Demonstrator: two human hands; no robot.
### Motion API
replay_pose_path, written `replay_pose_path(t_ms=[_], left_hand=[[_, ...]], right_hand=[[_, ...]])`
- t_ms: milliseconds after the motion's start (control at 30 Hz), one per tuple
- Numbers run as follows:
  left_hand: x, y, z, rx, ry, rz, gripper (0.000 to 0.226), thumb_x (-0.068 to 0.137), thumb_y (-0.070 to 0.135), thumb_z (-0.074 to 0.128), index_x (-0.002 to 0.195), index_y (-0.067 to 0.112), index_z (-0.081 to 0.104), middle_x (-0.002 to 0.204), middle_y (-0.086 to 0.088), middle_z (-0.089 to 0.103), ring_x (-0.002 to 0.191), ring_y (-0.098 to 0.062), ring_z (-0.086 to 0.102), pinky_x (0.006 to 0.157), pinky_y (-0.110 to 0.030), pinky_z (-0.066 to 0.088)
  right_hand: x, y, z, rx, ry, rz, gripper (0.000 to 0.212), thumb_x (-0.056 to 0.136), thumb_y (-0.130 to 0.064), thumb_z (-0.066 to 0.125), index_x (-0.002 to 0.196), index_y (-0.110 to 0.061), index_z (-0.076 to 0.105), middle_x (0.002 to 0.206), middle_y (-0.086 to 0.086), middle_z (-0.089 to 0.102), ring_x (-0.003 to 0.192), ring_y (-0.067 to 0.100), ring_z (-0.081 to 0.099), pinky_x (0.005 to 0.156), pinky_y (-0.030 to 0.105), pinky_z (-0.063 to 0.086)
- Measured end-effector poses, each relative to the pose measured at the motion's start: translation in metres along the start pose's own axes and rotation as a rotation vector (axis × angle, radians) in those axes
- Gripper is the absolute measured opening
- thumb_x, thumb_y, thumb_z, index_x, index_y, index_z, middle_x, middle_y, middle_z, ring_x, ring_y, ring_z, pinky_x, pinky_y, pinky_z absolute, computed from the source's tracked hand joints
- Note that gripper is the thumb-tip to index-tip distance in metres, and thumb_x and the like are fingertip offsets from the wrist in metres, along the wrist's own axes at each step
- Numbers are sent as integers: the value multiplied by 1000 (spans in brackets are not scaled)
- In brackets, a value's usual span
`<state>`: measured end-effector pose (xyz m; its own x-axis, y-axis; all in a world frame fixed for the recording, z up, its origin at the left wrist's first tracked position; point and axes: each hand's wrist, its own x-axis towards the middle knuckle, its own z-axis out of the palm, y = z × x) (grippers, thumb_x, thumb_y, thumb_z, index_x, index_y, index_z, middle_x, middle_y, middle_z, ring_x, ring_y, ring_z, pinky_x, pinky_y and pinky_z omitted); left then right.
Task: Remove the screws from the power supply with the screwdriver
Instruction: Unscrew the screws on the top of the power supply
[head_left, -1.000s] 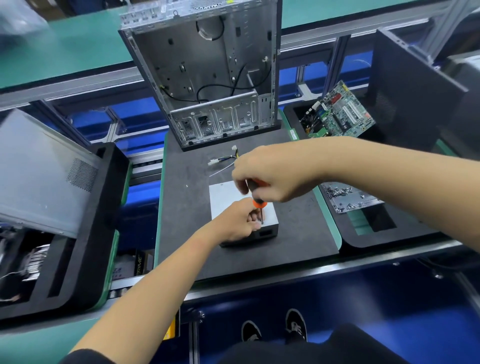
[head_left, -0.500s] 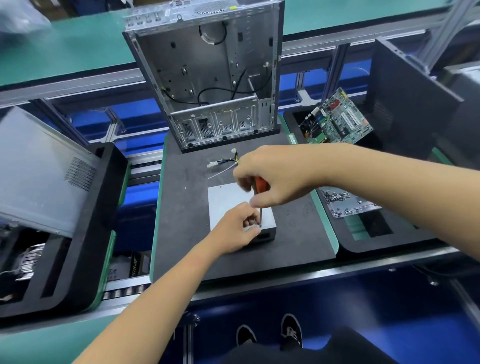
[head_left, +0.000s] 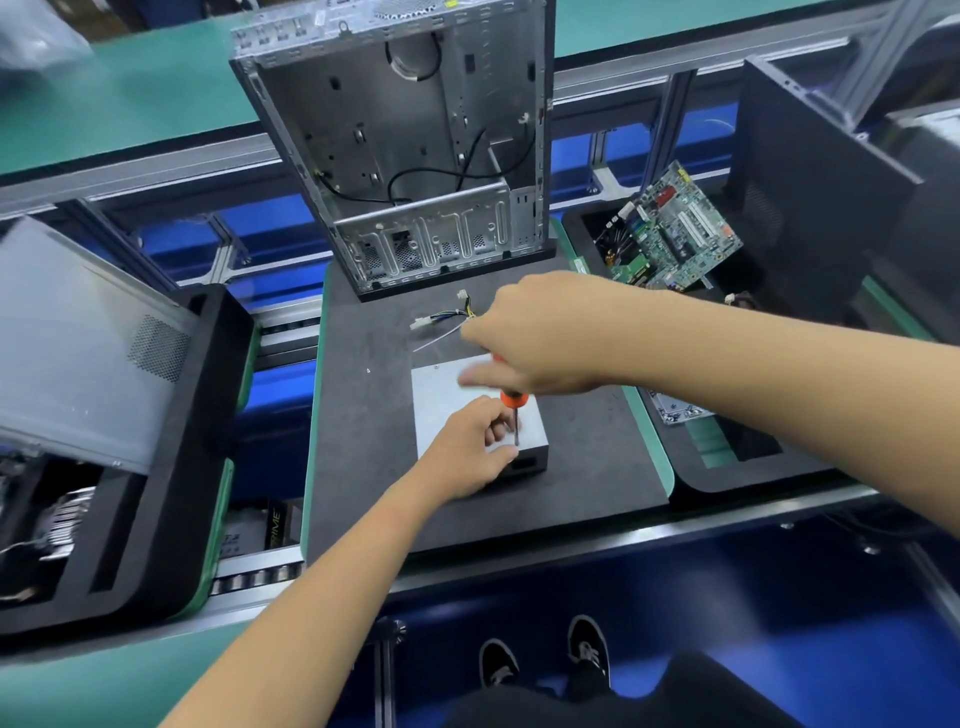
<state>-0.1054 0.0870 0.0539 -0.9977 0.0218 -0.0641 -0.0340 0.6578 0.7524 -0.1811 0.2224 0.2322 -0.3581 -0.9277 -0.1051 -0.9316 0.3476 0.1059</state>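
A silver power supply (head_left: 441, 400) lies flat on the dark pallet mat (head_left: 363, 441), its wire bundle (head_left: 447, 317) trailing toward the far side. My right hand (head_left: 540, 338) grips the orange handle of a screwdriver (head_left: 514, 410) held upright, its thin shaft pointing down at the near right part of the box top. My left hand (head_left: 467, 452) rests on the near edge of the power supply, fingers curled beside the shaft's tip. The screw itself is hidden by my fingers.
An empty metal computer case (head_left: 415, 156) stands upright at the far end of the mat. A green motherboard (head_left: 670, 234) leans in the black tray at right, near a metal plate with loose screws (head_left: 675, 410). A grey case panel (head_left: 78, 343) sits at left.
My right hand has shifted slightly on the handle, with more of the orange collar and shaft showing below it. My left hand stays on the power supply by the tip.
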Motion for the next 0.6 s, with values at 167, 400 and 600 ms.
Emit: replay_pose_path(t_ms=[167,400,600], left_hand=[[-1,2,0,7,19,-5,18,78,7,68,94,9,59,79,8,47,64,-5,42,66,-13,40],[-1,5,-1,15,11,-37,27,78,7,69,77,27,50,75,11,48,61,-3,43,63,-8,38],[-3,3,0,-22,42,-20,13,77,3,69,87,7,62,74,11,49,61,2,45,63,-9,39]], right_hand=[[2,6,-6,304,-119,-120,10,88,-23,57,94,-20,50,78,-9,54,79,19,53,62,35,41],[2,2,-7,206,-91,-17,27,93,-44,49,84,-19,44,70,-8,42,67,18,45,51,33,33],[2,-2,-3,288,-97,-140,10,82,-19,56,91,-21,53,76,-13,48,71,7,43,59,30,38]])
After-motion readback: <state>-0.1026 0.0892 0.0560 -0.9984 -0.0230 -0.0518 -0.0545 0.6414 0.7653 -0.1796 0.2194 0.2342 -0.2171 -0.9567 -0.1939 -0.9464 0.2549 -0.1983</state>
